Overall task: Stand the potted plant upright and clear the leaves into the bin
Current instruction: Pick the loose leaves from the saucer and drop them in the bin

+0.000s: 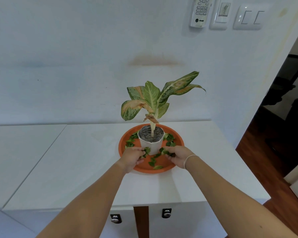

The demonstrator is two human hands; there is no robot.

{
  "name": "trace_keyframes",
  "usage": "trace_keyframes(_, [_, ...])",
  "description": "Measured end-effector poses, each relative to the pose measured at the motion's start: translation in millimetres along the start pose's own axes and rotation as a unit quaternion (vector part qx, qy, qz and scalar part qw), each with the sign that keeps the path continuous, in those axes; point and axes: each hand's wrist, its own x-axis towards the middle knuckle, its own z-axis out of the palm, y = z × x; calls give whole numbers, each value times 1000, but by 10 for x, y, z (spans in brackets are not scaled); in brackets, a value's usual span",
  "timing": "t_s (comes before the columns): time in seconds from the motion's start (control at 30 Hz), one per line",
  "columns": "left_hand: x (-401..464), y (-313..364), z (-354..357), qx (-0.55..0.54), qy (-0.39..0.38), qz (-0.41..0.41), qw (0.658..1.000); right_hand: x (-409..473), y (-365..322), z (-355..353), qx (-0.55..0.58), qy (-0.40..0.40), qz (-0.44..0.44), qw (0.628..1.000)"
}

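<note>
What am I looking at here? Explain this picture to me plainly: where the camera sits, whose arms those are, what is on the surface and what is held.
There is no machine: one wide-angle camera is worn on a person's head, looking forward and down, so the two bare arms are that person's own. On a white countertop sits a round orange tray. A white pot with a leafy plant stands upright in it, and small green leaves lie scattered around the pot. The left hand and the right hand each reach into the tray and gather some of those leaves with curled fingers. No bin is visible.
</note>
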Motion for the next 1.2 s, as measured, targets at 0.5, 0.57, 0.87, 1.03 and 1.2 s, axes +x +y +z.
trace_keyframes(0.5, [-76,-60,43,-314,23,-68,947,-44,53,-20,184,-2,67,981])
trace_keyframes(0.57, [-71,-73,34,-317,24,-63,946,-11,65,-45,154,6,67,986])
trace_keyframes(0.87, [-71,-100,-109,-267,51,-35,962,-65,72,-14,-147,45,-7,988])
trace_keyframes(1.03, [-60,-124,-157,-199,54,-20,978,-1,118,76,-446,58,-123,885])
trace_keyframes(1.2, [-58,-115,-210,-75,76,8,994,83,191,107,-601,50,-174,778])
